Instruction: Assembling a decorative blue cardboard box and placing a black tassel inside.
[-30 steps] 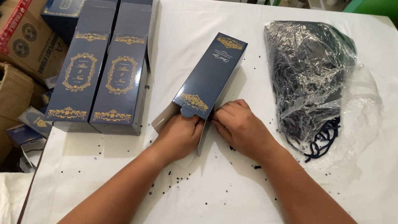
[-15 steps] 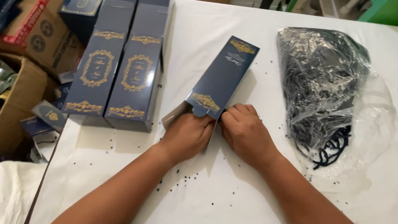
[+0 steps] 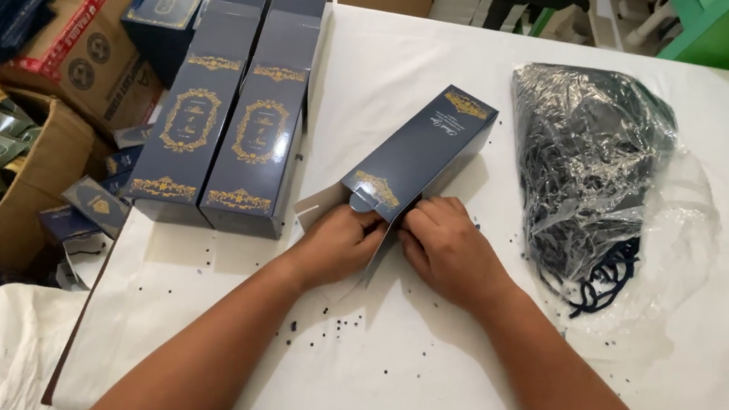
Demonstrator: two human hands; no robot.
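Left hand (image 3: pixel 337 243) and right hand (image 3: pixel 445 247) side by side – fingers curled, knuckles up, forearms converging

White-covered table (image 3: pixel 417 378): navy boxes (image 3: pixel 224 137), plastic bag of cords (image 3: pixel 592 159), scattered dark specks (image 3: pixel 326 326).

I see my left hand (image 3: pixel 337 243) and right hand (image 3: pixel 444 247) both bare, no gloves, rings or watch, and my forearms uncovered with no sleeve reaching into view.

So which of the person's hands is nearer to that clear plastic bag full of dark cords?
The right hand. It grips the near end of the navy box, with the plastic bag just off to its right. The left hand sits on the box's far side.
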